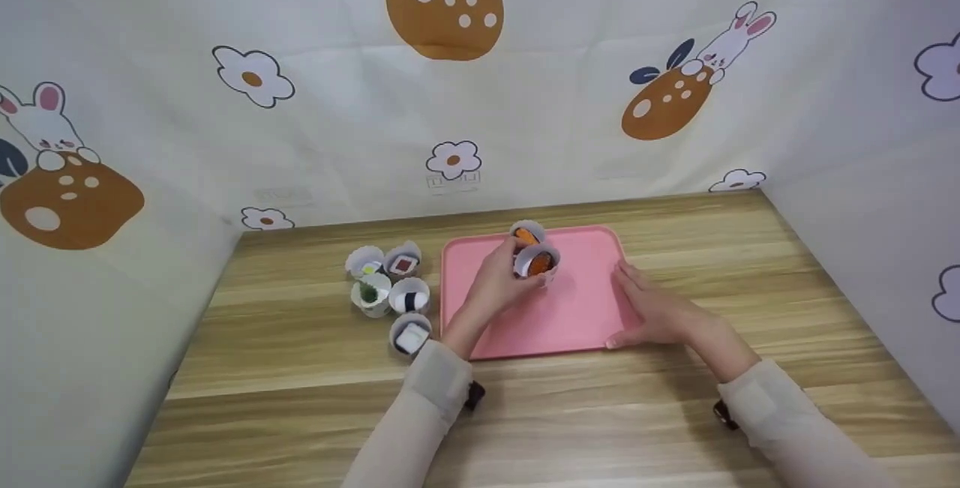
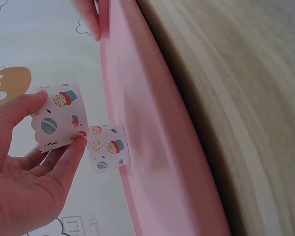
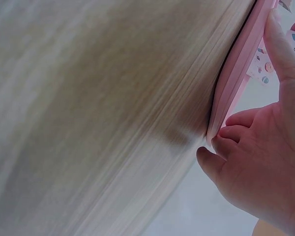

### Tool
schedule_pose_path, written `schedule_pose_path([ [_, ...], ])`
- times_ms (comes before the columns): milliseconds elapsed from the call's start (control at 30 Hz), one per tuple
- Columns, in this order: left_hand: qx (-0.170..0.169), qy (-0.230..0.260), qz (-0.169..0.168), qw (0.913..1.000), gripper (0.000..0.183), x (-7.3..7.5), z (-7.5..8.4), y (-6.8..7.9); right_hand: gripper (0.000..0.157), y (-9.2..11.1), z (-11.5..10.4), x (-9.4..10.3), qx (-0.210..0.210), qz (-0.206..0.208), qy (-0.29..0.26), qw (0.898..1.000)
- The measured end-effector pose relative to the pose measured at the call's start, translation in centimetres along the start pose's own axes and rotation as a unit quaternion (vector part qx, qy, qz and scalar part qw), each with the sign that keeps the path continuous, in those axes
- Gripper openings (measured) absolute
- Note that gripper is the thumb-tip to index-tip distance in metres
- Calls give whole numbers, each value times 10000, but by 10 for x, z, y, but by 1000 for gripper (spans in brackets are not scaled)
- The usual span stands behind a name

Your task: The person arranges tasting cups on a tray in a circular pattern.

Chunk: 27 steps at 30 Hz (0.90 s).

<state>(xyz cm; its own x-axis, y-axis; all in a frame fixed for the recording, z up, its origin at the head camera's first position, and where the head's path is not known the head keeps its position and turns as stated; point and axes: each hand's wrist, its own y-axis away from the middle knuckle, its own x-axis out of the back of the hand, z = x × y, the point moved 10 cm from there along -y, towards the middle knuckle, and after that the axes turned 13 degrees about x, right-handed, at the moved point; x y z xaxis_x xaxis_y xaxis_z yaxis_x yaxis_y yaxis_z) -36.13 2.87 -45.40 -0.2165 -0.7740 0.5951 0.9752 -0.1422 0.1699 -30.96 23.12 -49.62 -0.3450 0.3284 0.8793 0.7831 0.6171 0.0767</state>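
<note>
My left hand (image 1: 501, 282) pinches a white paper baking cup (image 2: 64, 115) printed with cupcakes, thumb on one side and fingers on the other. Inside lies a dark orange piece (image 1: 541, 264). In the left wrist view this cup is tilted and held off the pink tray (image 1: 577, 315). Behind it, a second printed cup (image 2: 108, 147) stands on the tray near the far edge, with an orange piece (image 1: 525, 236) inside. My right hand (image 1: 656, 314) rests against the tray's right edge, thumb by the near right corner, fingers extended along the side.
Left of the tray, several paper cups cluster on the wooden table (image 1: 300, 353). They hold small sushi-like pieces, among them a white one with a dark band (image 1: 410, 300) and a green one (image 1: 368, 292). A patterned cloth (image 1: 337, 136) hangs behind and at both sides.
</note>
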Motion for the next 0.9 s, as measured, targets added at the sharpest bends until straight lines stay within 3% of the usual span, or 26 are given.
schedule_pose_path([
  [467,-4,-80,414,9991,51,-11,10,-10,125,0,4,-3,-157,-55,-59,9998],
  [900,308,-44,614,9976,55,-21,8,-18,123,0,5,-3,-144,-18,4,9999],
])
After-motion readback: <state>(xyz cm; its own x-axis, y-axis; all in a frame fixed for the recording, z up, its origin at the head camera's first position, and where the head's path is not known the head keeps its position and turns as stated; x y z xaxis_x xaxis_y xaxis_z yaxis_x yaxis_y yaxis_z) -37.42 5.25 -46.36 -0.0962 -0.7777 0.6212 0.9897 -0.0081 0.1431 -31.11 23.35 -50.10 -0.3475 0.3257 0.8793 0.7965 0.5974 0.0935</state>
